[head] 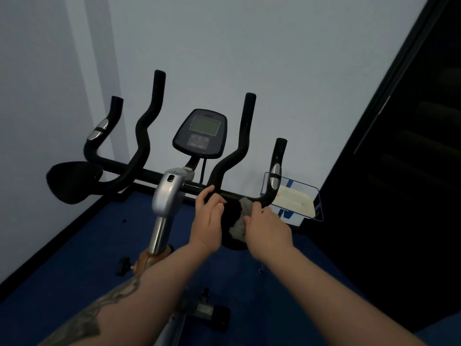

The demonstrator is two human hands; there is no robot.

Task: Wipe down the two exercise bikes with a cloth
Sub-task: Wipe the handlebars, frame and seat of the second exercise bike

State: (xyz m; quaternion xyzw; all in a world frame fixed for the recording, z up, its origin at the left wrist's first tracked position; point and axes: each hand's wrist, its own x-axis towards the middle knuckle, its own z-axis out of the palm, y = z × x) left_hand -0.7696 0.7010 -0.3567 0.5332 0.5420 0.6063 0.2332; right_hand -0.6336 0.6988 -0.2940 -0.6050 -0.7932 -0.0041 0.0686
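Note:
One exercise bike fills the view, with black handlebars point(147, 136), a grey console point(200, 132) and a silver stem point(167, 193). My right hand point(268, 227) holds a grey cloth point(239, 222) and presses it on the bike's right black elbow pad point(233, 244). My left hand point(207, 216) grips the left edge of that same pad, thumb up by the crossbar. The left elbow pad point(74, 181) is untouched. No second bike is in view.
A blue wire rack point(315, 193) with a cream tray in it stands on the blue floor point(74, 265) just behind the right handlebar grip. Pale walls close in at the left and ahead. A dark door point(411, 158) is on the right.

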